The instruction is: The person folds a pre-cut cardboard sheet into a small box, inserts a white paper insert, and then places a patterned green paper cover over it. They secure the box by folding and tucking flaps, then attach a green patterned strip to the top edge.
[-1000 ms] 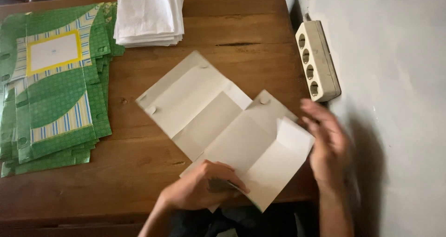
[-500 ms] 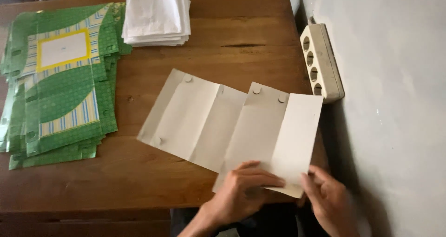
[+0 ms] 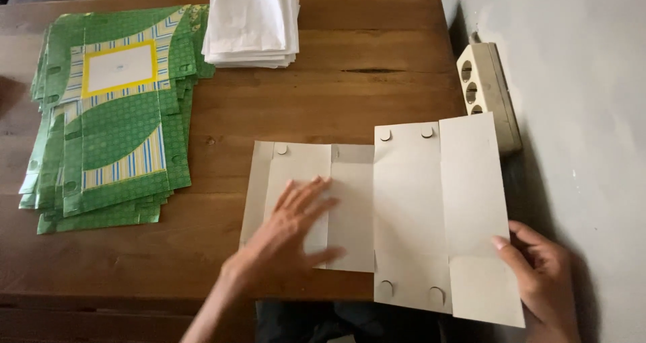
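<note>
A flat, unfolded cardboard sheet (image 3: 410,208) lies plain side up on the wooden table (image 3: 336,94), with creased panels and small round tabs at its edges. Its right part juts past the table's front edge. My left hand (image 3: 293,232) lies flat on the sheet's left panels, fingers spread. My right hand (image 3: 542,276) holds the sheet's right panel near its lower corner, thumb on top.
A stack of green printed flat cartons (image 3: 111,114) lies at the left. A pile of white paper pieces (image 3: 252,23) sits at the back. A beige multi-socket strip (image 3: 488,94) is fixed where the table meets the grey wall (image 3: 579,81).
The sheet has turned from a diagonal lie to square with the table. My left hand moved from the front edge up onto the left panels. My right hand slid to the right panel's lower corner.
</note>
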